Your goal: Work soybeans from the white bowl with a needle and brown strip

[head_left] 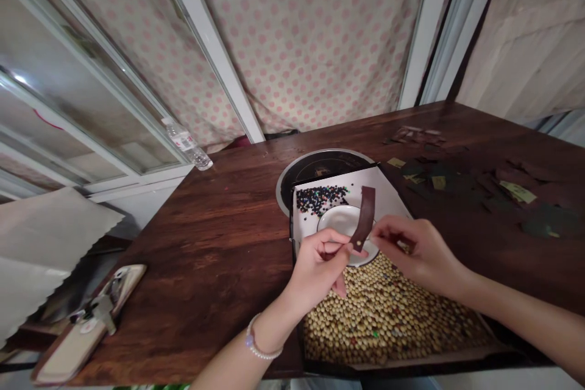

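Note:
My left hand (323, 263) pinches the lower end of a curved dark brown strip (365, 213) that looks like leather, with a small gold-coloured dot near that end. The strip stands up over a white dish (340, 219) with a dark rim. Just to the right, my right hand (414, 250) has thumb and fingertips pressed together beside the strip; what they hold, if anything, is too small to make out. Below both hands, many gold-coloured beads (365, 317) fill the near part of a white-lined tray (388, 189). Small black beads (320, 198) lie at its far left.
A round dark plate (292, 173) set in the wooden table (219, 244) lies partly under the tray. Dark scraps with yellow labels (516, 192) are spread at the right. A plastic bottle (187, 143) appears at the back left, and a clamp-like metal piece (103, 311) at the lower left.

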### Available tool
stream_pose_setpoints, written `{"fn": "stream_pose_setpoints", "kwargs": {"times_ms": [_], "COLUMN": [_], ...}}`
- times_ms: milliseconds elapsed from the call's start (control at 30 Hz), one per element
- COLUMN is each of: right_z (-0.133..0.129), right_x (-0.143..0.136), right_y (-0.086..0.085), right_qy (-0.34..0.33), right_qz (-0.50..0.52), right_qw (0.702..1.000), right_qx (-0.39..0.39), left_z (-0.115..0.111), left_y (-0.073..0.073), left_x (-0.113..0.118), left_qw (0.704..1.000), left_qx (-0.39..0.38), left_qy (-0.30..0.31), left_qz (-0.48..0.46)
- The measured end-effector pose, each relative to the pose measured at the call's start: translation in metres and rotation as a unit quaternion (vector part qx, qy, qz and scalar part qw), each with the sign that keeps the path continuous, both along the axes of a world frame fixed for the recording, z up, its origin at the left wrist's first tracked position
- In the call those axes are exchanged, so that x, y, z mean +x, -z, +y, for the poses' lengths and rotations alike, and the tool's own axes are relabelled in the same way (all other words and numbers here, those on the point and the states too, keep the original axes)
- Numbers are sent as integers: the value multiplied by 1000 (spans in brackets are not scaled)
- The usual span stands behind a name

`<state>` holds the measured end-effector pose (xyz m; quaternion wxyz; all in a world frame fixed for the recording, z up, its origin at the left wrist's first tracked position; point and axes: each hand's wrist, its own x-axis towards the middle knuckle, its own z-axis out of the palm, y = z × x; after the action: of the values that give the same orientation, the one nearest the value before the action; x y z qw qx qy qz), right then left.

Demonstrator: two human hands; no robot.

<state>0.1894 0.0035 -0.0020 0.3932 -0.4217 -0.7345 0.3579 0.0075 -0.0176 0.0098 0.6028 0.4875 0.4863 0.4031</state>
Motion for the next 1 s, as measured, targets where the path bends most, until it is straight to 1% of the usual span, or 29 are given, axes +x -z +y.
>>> {"fn": "stream_pose_setpoints", "kwargs": {"times_ms": [67,167,267,367,467,567,667,767,1000], "right_z": [0,1,1,1,2,2,2,2,1], "right_x": [0,0,1,2,2,1,0,1,2], "right_y": [0,-1,-1,0,0,1,1,2,1], "right_qy": [12,-23,-3,-10,8,-26,-5,-19,-12], "right_qz": [4,-5,0,0,7,4,11,6,7], "right_qw": [1000,1000,1000,1000,1000,999,1000,999,1000], "right_qx": [-1,-9,-8,-9,-14,-31,-29,-31,-25], "left_z": [0,0,0,0,0,0,0,0,0], "left_y": [0,0,-1,-1,-1,-1,-2,-2,-1], "left_x": [0,0,0,0,0,0,0,0,0], "left_qw": [1000,1000,1000,1000,1000,1000,1000,1000,1000], "left_qx": [1,4,10,7,8,7,9,9,9], "left_qy": [-2,1,-2,2,0,1,-4,-3,3], "left_qz": [2,1,0,-1,-4,-2,-6,-6,2]}}
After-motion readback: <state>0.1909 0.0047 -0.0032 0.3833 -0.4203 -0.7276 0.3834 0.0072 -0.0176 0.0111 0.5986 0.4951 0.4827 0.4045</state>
